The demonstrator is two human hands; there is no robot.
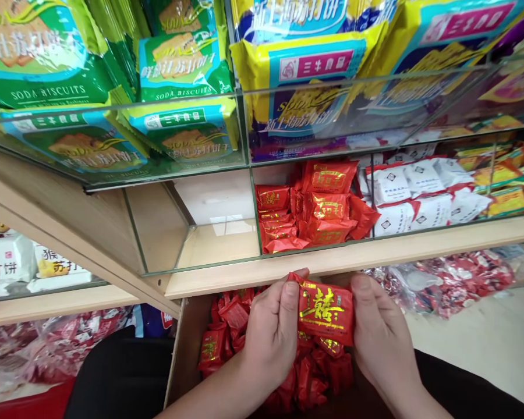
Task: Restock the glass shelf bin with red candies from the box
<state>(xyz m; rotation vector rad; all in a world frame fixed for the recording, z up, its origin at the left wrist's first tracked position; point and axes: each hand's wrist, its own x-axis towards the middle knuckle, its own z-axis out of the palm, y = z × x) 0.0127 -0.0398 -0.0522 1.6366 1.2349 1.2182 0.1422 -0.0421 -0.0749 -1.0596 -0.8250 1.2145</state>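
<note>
Between my two hands is a small red snack packet (323,311) with gold characters, face up toward me. My left hand (273,326) pinches its left end between thumb and fingers. At the right end, my right hand (378,326) grips the packet in the same way. Below them a cardboard box (184,343) holds many more red packets (212,349), partly hidden by my hands and forearms. Just above, red packets (329,203) stand stacked in a glass-fronted shelf compartment.
Left of the stacked red packets is a bare compartment (218,241). White packets (408,192) fill the one to the right. Green biscuit packs (179,64) and yellow-purple biscuit packs (305,93) sit behind glass above. A wooden shelf edge (227,273) runs over the box.
</note>
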